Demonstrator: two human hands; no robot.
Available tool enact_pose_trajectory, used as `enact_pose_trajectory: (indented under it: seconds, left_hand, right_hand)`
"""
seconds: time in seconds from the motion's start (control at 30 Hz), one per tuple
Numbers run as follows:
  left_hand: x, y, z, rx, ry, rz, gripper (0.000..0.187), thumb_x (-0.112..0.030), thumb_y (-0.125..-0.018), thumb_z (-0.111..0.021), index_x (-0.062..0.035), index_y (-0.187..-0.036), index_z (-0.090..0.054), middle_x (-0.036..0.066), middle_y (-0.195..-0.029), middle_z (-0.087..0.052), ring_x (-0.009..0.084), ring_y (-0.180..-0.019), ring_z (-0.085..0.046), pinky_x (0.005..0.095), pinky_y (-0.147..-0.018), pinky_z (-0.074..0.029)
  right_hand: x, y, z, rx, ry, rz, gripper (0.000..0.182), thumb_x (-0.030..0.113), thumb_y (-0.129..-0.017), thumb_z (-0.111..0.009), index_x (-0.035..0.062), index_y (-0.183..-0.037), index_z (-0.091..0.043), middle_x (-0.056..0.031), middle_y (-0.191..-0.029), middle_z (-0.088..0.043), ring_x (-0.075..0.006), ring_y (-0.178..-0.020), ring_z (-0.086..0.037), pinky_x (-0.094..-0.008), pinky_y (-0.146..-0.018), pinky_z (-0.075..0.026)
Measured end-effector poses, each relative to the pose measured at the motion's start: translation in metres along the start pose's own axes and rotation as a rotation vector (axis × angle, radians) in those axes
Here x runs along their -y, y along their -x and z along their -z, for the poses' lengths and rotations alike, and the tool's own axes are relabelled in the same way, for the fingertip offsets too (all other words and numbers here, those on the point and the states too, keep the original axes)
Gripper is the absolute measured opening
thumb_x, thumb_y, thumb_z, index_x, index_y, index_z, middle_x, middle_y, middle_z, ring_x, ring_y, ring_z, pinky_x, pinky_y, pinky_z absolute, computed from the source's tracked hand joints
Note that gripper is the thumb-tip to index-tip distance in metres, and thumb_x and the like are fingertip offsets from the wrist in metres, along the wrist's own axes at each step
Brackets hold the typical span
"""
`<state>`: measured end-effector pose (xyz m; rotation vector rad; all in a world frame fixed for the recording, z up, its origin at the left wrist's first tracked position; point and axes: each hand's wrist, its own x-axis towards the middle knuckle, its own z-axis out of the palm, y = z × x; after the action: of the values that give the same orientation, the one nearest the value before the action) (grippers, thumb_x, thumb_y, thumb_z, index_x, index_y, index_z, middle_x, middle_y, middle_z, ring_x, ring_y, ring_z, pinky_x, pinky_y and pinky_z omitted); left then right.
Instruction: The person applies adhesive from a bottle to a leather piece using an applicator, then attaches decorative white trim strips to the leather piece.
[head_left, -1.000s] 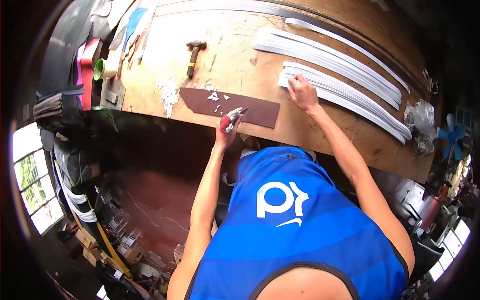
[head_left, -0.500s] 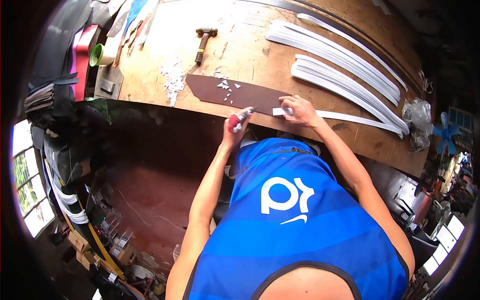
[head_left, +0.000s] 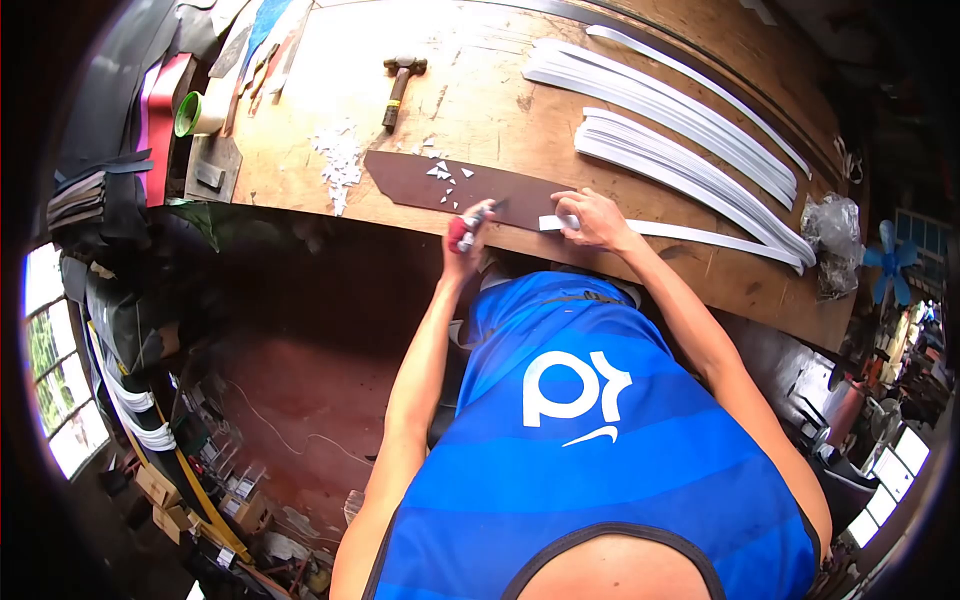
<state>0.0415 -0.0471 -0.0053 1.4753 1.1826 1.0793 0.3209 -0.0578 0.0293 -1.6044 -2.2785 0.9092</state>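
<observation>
My left hand (head_left: 464, 247) is closed round a knife with a red and grey handle (head_left: 462, 233). Its dark pointed blade (head_left: 501, 206) is over a long brown board (head_left: 520, 198) at the table's near edge, just left of a white strip's end (head_left: 548, 223). Fingers bent, my right hand (head_left: 594, 219) grips that white strip near its end against the board. The rest of the strip (head_left: 700, 237) runs off to the right. Small white cut pieces (head_left: 441, 171) lie on the board's left half.
Bundles of white strips (head_left: 660, 85) lie across the wooden table (head_left: 480, 110). Further left are a hammer (head_left: 398, 92), a heap of white scraps (head_left: 340, 165) and a green-rimmed cup (head_left: 190, 115). A clear plastic bag (head_left: 833, 240) sits at the right edge.
My left hand and the knife have shifted slightly up and left, and the blade sits a little farther from me. My right hand stays on the strip. The whole view has moved slightly.
</observation>
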Motion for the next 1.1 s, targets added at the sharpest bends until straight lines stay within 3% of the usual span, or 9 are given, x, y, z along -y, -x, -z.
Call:
enact_pose_trajectory:
  seconds: [0.13, 0.3, 0.37, 0.5, 0.53, 0.57, 0.7, 0.93, 1.1]
  left_hand:
    - [-0.001, -0.007, 0.011, -0.101, -0.087, 0.128, 0.02, -0.014, -0.098, -0.066, -0.0051, -0.115, -0.072, -0.007, -0.067, -0.053, 0.0034, -0.061, -0.046, 0.0236, -0.055, -0.037]
    - [0.009, 0.0, -0.029, 0.056, -0.045, -0.221, 0.018, -0.011, -0.098, -0.066, -0.0052, -0.113, -0.072, -0.006, -0.071, -0.055, 0.0032, -0.061, -0.045, 0.0228, -0.056, -0.037]
    - [0.005, -0.007, -0.016, -0.104, 0.035, 0.064, 0.019, -0.012, -0.098, -0.065, -0.0045, -0.114, -0.072, -0.005, -0.073, -0.056, 0.0033, -0.062, -0.046, 0.0232, -0.056, -0.038]
    - [-0.006, 0.003, -0.005, -0.087, -0.013, 0.088, 0.022, -0.015, -0.097, -0.068, -0.0056, -0.116, -0.072, -0.007, -0.07, -0.056, 0.0026, -0.063, -0.047, 0.0235, -0.056, -0.038]
    - [-0.006, 0.016, -0.009, -0.005, 0.045, 0.164, 0.025, -0.017, -0.096, -0.07, -0.003, -0.116, -0.072, 0.006, -0.099, -0.075, 0.007, -0.089, -0.065, 0.0253, -0.081, -0.051]
    - [-0.002, 0.024, -0.004, 0.144, -0.122, 0.151, 0.024, -0.019, -0.096, -0.07, -0.0047, -0.116, -0.072, 0.004, -0.094, -0.075, 0.004, -0.082, -0.061, 0.0243, -0.077, -0.05]
    - [0.003, 0.008, 0.009, -0.15, 0.048, 0.157, 0.021, -0.016, -0.099, -0.066, -0.0042, -0.115, -0.073, -0.009, -0.072, -0.052, 0.0012, -0.064, -0.044, 0.0222, -0.055, -0.035]
    - [0.0, 0.026, 0.004, 0.031, -0.022, -0.019, 0.021, -0.014, -0.095, -0.07, -0.0041, -0.113, -0.073, 0.006, -0.076, -0.07, 0.0038, -0.063, -0.05, 0.0249, -0.056, -0.042]
    - [0.003, 0.001, 0.031, -0.228, 0.02, 0.108, 0.023, -0.01, -0.098, -0.065, -0.0049, -0.119, -0.072, -0.007, -0.067, -0.05, 0.0013, -0.06, -0.041, 0.0243, -0.052, -0.034]
  right_hand:
    - [-0.001, 0.0, -0.001, -0.017, 0.018, 0.018, 0.028, 0.017, -0.069, -0.073, 0.009, -0.095, -0.064, -0.0016, -0.13, -0.064, -0.03, -0.103, -0.061, -0.0399, -0.09, -0.052]
    - [-0.002, -0.002, 0.0, -0.013, -0.012, 0.034, 0.028, 0.017, -0.07, -0.072, 0.0087, -0.095, -0.064, -0.0017, -0.129, -0.064, -0.0304, -0.102, -0.062, -0.0403, -0.09, -0.052]
    - [-0.003, -0.001, 0.0, -0.014, -0.006, 0.035, 0.028, 0.017, -0.07, -0.072, 0.0088, -0.095, -0.064, -0.0017, -0.129, -0.064, -0.0304, -0.103, -0.062, -0.0403, -0.09, -0.052]
    - [-0.004, 0.0, -0.003, -0.045, 0.008, 0.053, 0.027, 0.016, -0.07, -0.071, 0.0092, -0.095, -0.064, -0.0018, -0.128, -0.065, -0.0302, -0.102, -0.062, -0.0401, -0.09, -0.052]
    - [-0.003, -0.001, -0.002, -0.047, 0.006, 0.056, 0.027, 0.016, -0.07, -0.071, 0.0092, -0.095, -0.064, -0.0018, -0.128, -0.065, -0.0302, -0.102, -0.062, -0.0401, -0.09, -0.052]
    - [-0.002, -0.001, -0.001, -0.035, 0.009, 0.041, 0.027, 0.016, -0.07, -0.071, 0.0094, -0.095, -0.064, -0.002, -0.128, -0.065, -0.0302, -0.102, -0.062, -0.0402, -0.09, -0.052]
    - [0.002, -0.001, 0.001, -0.02, 0.016, 0.013, 0.026, 0.016, -0.071, -0.07, 0.0099, -0.095, -0.065, -0.0021, -0.128, -0.065, -0.0301, -0.102, -0.062, -0.0405, -0.09, -0.052]
    - [-0.004, -0.002, -0.005, -0.01, 0.056, 0.043, 0.027, 0.016, -0.071, -0.072, 0.01, -0.097, -0.064, -0.0016, -0.128, -0.065, -0.0295, -0.103, -0.062, -0.0396, -0.09, -0.052]
    - [0.004, -0.003, -0.006, -0.039, 0.069, 0.04, 0.024, 0.019, -0.076, -0.072, 0.0112, -0.097, -0.063, -0.0036, -0.127, -0.064, -0.0299, -0.103, -0.062, -0.0396, -0.088, -0.052]
